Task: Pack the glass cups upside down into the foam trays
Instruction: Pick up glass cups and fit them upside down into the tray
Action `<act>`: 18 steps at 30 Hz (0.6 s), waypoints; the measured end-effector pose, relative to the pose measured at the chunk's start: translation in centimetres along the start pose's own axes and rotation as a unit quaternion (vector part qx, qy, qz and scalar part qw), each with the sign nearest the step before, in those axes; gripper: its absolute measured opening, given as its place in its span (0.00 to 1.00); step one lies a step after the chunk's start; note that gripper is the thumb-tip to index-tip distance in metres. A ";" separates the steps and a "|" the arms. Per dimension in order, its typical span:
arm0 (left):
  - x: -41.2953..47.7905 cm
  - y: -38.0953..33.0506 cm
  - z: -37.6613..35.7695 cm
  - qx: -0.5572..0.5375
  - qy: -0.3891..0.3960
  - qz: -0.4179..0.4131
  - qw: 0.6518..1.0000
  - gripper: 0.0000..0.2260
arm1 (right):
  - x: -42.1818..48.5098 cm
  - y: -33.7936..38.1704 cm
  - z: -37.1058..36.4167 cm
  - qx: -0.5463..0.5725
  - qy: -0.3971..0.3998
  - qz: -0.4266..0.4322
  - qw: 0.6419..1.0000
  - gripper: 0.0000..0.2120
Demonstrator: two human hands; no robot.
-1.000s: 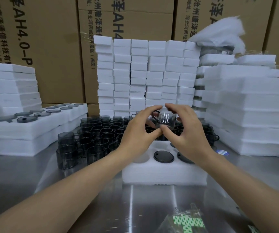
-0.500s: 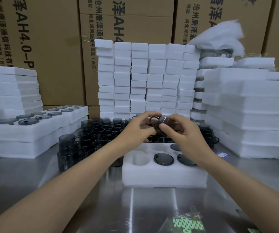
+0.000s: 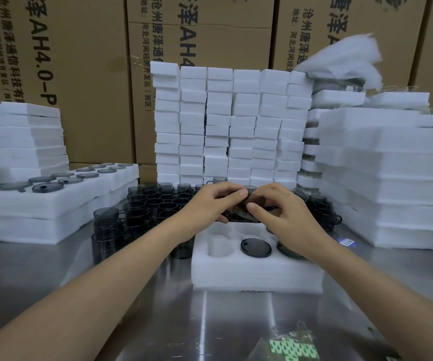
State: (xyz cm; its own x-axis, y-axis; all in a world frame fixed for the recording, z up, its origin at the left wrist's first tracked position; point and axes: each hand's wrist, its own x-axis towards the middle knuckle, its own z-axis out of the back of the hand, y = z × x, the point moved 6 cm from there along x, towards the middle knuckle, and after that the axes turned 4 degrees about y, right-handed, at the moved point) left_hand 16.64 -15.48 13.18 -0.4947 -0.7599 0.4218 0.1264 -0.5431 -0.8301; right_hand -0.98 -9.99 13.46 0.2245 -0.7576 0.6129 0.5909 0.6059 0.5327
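Observation:
A white foam tray (image 3: pixel 257 274) lies on the steel table in front of me. One dark glass cup (image 3: pixel 255 247) sits upside down in its front middle pocket, and another (image 3: pixel 287 250) shows partly under my right wrist. The front left pocket (image 3: pixel 219 247) is bare. My left hand (image 3: pixel 210 204) and my right hand (image 3: pixel 283 212) together hold a smoky glass cup (image 3: pixel 244 207) tilted above the tray's back row, fingers curled round it. Most of that cup is hidden by my fingers.
Several loose dark cups (image 3: pixel 155 204) stand crowded behind and left of the tray. Filled foam trays (image 3: pixel 53 201) are stacked at left, foam stacks (image 3: pixel 231 126) rise behind and at right (image 3: pixel 387 178). Cardboard boxes (image 3: pixel 80 74) form the back wall. A plastic bag (image 3: pixel 291 345) lies near the front edge.
Both hands have come down and toward the tray with the cup, which has tipped from upright onto its side between my fingers.

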 end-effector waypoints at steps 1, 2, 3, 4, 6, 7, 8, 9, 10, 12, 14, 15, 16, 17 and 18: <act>0.0 0.1 0.0 0.005 -0.002 0.001 1.000 0.10 | 0.0 -0.1 0.0 0.002 0.000 -0.005 1.000 0.03; 0.1 0.2 -0.1 0.012 -0.003 0.003 1.000 0.10 | 0.0 -0.3 0.0 0.004 -0.003 -0.009 1.000 0.04; 0.1 0.3 -0.1 0.021 -0.006 0.006 1.000 0.10 | 0.1 -0.4 0.0 0.007 -0.006 -0.014 1.000 0.04; 0.1 0.4 0.0 0.028 -0.010 0.009 1.000 0.10 | 0.1 -0.5 0.1 0.009 -0.010 -0.019 1.000 0.05; 0.2 0.6 0.1 0.035 -0.019 0.013 0.999 0.11 | 0.2 -0.6 0.1 0.013 -0.014 -0.024 1.000 0.05; 0.2 0.7 0.2 0.038 -0.021 0.015 0.999 0.11 | 0.3 -0.6 0.1 0.014 -0.013 -0.024 1.000 0.05; 0.2 0.8 0.3 0.042 -0.021 0.016 0.999 0.11 | 0.2 -0.6 0.1 0.017 -0.011 -0.024 1.000 0.05; 0.3 0.9 0.3 0.045 -0.018 0.020 0.999 0.11 | 0.2 -0.5 0.1 0.020 -0.009 -0.026 0.999 0.04; 0.3 0.9 0.3 0.040 -0.012 0.027 0.999 0.11 | 0.1 -0.5 0.0 0.026 -0.007 -0.029 0.999 0.03; 0.2 0.9 0.5 0.001 -0.010 0.051 0.999 0.16 | 0.0 0.0 -0.1 0.045 -0.006 -0.031 0.998 0.02; 0.3 0.9 1.1 -0.047 -0.045 0.068 0.996 0.24 | -0.1 1.1 -0.5 0.051 0.003 -0.006 0.999 0.02; 0.4 0.8 1.5 -0.066 -0.069 0.068 0.993 0.26 | -0.2 1.8 -0.9 0.043 0.011 0.016 0.999 0.02; 0.4 0.8 2.0 -0.078 -0.090 0.065 0.991 0.27 | -0.3 2.5 -1.4 0.028 0.022 0.037 0.999 0.01; 0.5 0.9 2.3 -0.085 -0.104 0.060 0.989 0.27 | -0.4 3.0 -2.0 0.011 0.036 0.054 0.998 0.02; 0.5 0.9 2.5 -0.087 -0.113 0.056 0.988 0.27 | -0.6 3.4 -2.7 -0.008 0.054 0.067 0.996 0.03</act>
State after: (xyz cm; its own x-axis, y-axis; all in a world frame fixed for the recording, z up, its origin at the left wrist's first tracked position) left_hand 18.70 -17.26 13.56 -0.2790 -0.8828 0.3780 0.0093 -0.3961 -0.9182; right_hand 2.98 -8.13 13.39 0.3847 -0.6919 0.6109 0.5620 0.7006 0.4396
